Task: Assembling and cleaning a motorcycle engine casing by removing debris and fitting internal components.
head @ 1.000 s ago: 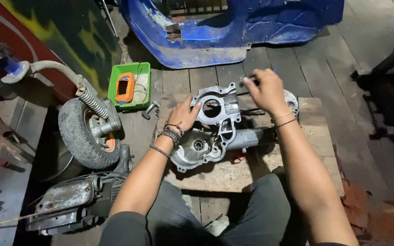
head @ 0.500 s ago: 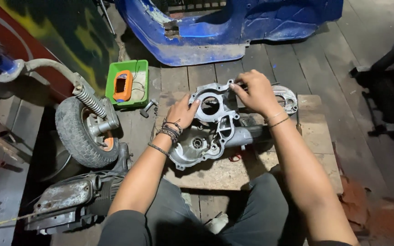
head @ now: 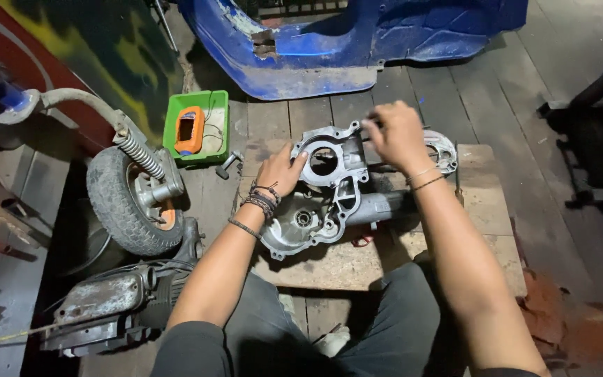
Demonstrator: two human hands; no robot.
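Seen from above, looking down at two bare forearms over a grey cast-metal engine casing [head: 329, 192], lying flat on a worn square wooden board [head: 483, 209] set on a dark plank floor [head: 497, 98]. Left hand [head: 282, 171], wrist ringed with dark bead bracelets, resting on the casing's left edge beside a round opening, fingers loosely spread and pressing down. Right hand [head: 396, 134] at the casing's upper rim, fingers [head: 371, 128] curled together, pinching something too small to make out. Just left of the board, a green plastic tray [head: 207, 105] holding an orange handheld meter [head: 189, 130]. Further left, a small black rubber wheel with coil spring [head: 130, 199], and below it a dusty grey engine block [head: 106, 307]. Along the top, a battered blue scooter body panel [head: 357, 42].
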